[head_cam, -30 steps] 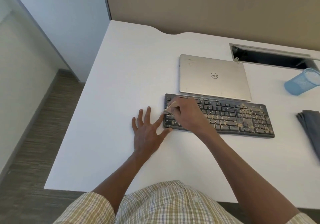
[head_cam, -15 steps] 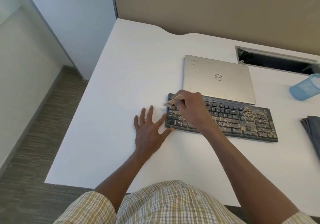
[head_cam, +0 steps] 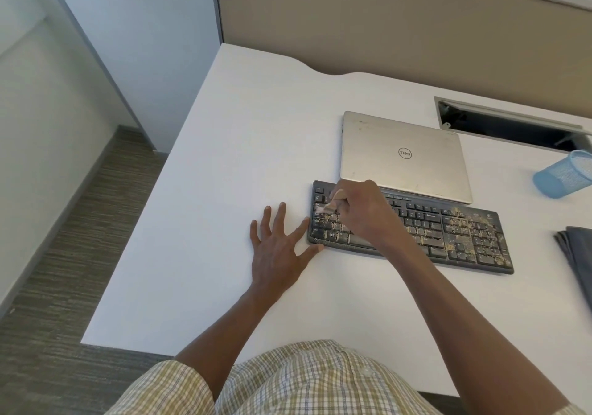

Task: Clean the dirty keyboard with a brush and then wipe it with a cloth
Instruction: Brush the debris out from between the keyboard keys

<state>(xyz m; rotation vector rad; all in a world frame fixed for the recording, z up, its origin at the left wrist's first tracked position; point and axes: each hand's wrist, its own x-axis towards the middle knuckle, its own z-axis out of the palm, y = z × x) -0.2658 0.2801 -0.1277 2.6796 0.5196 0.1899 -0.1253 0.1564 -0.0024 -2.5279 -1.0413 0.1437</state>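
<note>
A black keyboard (head_cam: 455, 235) speckled with tan crumbs lies on the white desk (head_cam: 224, 164). My right hand (head_cam: 365, 212) grips a small brush (head_cam: 331, 203) over the keyboard's left end, and the light bristles touch the keys there. Beside the keyboard's left edge my left hand (head_cam: 278, 248) lies flat on the desk with fingers spread; its thumb and index finger touch the keyboard's left corner. A dark grey cloth (head_cam: 576, 254) lies folded at the right edge of the view.
A closed silver laptop (head_cam: 403, 155) sits just behind the keyboard. A blue mesh cup (head_cam: 563, 177) lies tipped at the far right. A cable slot (head_cam: 509, 126) opens in the desk behind them. A beige partition runs along the back; the floor drops off at left.
My right hand has swept the brush up toward the keyboard's top-left corner and back down a little. My left hand has stayed flat in place.
</note>
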